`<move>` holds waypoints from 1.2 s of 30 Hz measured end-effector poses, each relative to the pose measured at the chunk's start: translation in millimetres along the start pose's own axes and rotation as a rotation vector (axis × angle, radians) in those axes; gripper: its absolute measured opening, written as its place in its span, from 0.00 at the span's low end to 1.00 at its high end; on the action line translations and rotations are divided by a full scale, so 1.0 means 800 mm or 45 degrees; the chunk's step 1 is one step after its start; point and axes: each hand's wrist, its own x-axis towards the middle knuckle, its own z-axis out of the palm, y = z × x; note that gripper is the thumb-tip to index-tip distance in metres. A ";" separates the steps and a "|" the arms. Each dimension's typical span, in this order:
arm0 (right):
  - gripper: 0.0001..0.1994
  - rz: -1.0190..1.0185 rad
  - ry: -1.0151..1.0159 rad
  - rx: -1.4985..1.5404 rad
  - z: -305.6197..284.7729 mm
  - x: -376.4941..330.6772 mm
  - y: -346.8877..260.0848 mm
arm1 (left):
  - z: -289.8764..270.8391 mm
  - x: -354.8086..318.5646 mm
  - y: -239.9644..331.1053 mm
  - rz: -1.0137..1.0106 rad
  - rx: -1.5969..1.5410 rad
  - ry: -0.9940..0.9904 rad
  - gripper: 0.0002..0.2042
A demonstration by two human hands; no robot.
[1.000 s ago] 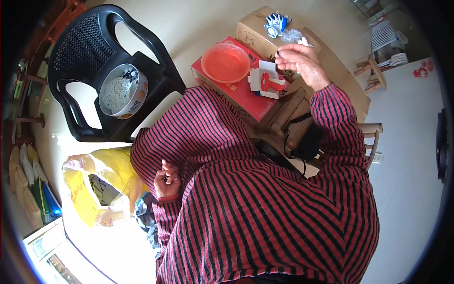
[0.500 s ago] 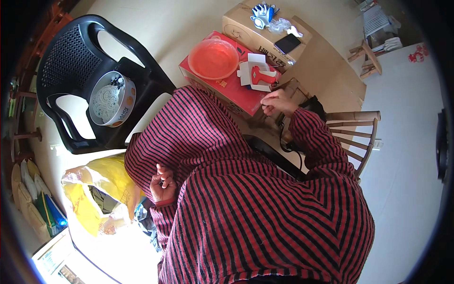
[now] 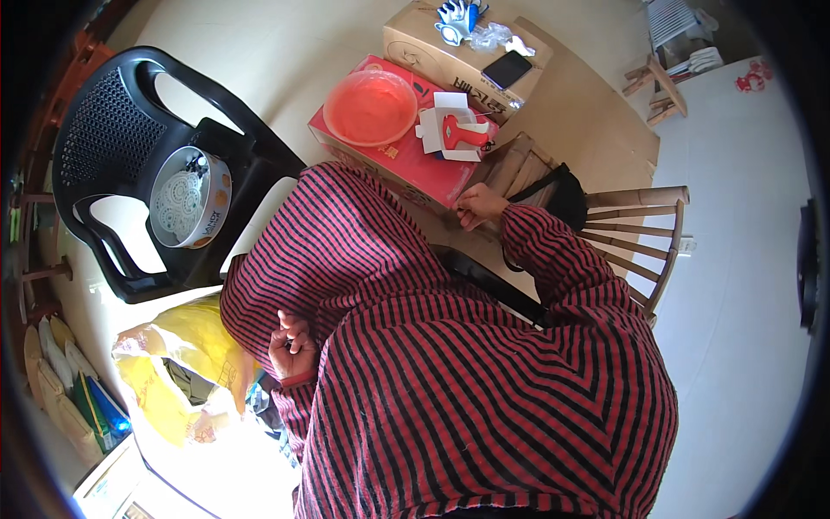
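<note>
My right hand [image 3: 481,207] is raised just off the near right corner of a red cardboard box [image 3: 346,147], its fingertips drawn together in a pinch. Whatever lies between them is too small to make out. By my left thigh, my left hand [image 3: 292,349] has its fingers curled in, and I cannot see what they hold, if anything. On the red box sit a translucent orange-red plastic bowl [image 3: 370,108] and an opened small white carton [image 3: 430,131]. A red tool with a curved handle [image 3: 465,134] lies in or on that carton.
Left stands a black plastic armchair [image 3: 117,130] bearing a round tin [image 3: 213,212] with white lace pieces. A yellow plastic bag [image 3: 203,333] lies below it. A brown carton [image 3: 415,43] holds a blue-white glove [image 3: 458,22] and phone [image 3: 507,69]. A bamboo chair [image 3: 635,197] stands right.
My right hand has moved left and a little nearer to me, still pinched. The surroundings have shifted slightly left in view. My left hand stays curled by my thigh.
</note>
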 end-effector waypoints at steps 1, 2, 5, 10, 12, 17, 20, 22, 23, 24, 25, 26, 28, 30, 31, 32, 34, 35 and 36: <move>0.08 -0.024 0.018 0.042 0.000 0.007 0.003 | 0.003 0.000 -0.001 0.006 0.003 0.013 0.19; 0.08 -0.048 0.036 0.084 0.002 0.014 0.006 | 0.005 -0.001 -0.001 0.012 0.005 0.026 0.19; 0.07 -0.036 0.058 0.207 0.001 0.036 0.017 | 0.005 -0.002 0.001 -0.008 0.028 0.019 0.19; 0.07 0.011 0.120 0.432 -0.012 0.058 0.018 | 0.005 0.005 0.002 -0.006 0.043 0.041 0.19; 0.06 -0.006 0.129 0.472 -0.017 0.062 0.025 | 0.007 0.007 0.001 -0.015 0.075 0.044 0.19; 0.07 -0.043 0.045 0.517 -0.019 0.058 0.027 | -0.002 0.015 0.010 -0.055 0.158 0.038 0.19; 0.08 -0.046 0.037 0.492 -0.010 0.061 0.033 | -0.029 0.027 0.027 -0.173 0.179 -0.029 0.19; 0.09 -0.031 0.004 0.496 0.003 0.063 0.026 | -0.036 0.026 0.029 -0.122 0.104 0.039 0.19; 0.09 -0.042 0.027 0.510 0.008 0.061 0.024 | -0.042 0.029 0.035 -0.148 0.115 0.032 0.19; 0.09 -0.030 -0.012 0.507 0.014 0.059 0.022 | -0.052 0.035 0.041 -0.160 0.125 0.053 0.19; 0.09 -0.017 -0.062 0.499 0.021 0.059 0.018 | -0.054 0.040 0.045 -0.160 0.134 0.075 0.19; 0.09 -0.003 -0.115 0.489 0.026 0.057 0.015 | -0.055 0.043 0.050 -0.156 0.141 0.098 0.18; 0.08 -0.006 -0.097 0.468 0.035 0.051 0.007 | -0.051 0.045 0.047 -0.198 0.140 0.044 0.18; 0.08 0.011 -0.068 0.421 0.050 0.043 0.003 | -0.039 0.043 0.034 -0.272 0.127 -0.043 0.18; 0.08 0.023 -0.074 0.429 0.055 0.041 0.007 | -0.035 0.042 0.032 -0.270 0.129 -0.029 0.18; 0.07 0.044 -0.087 0.422 0.055 0.040 0.009 | -0.031 0.043 0.028 -0.260 0.125 -0.035 0.18; 0.08 0.066 -0.149 0.369 0.060 0.041 -0.002 | -0.033 0.031 0.023 -0.193 0.103 -0.078 0.18; 0.08 0.078 -0.155 0.374 0.060 0.040 -0.003 | -0.035 0.031 0.025 -0.190 0.103 -0.064 0.18; 0.08 0.088 -0.161 0.399 0.059 0.039 -0.004 | -0.037 0.033 0.029 -0.188 0.101 -0.045 0.18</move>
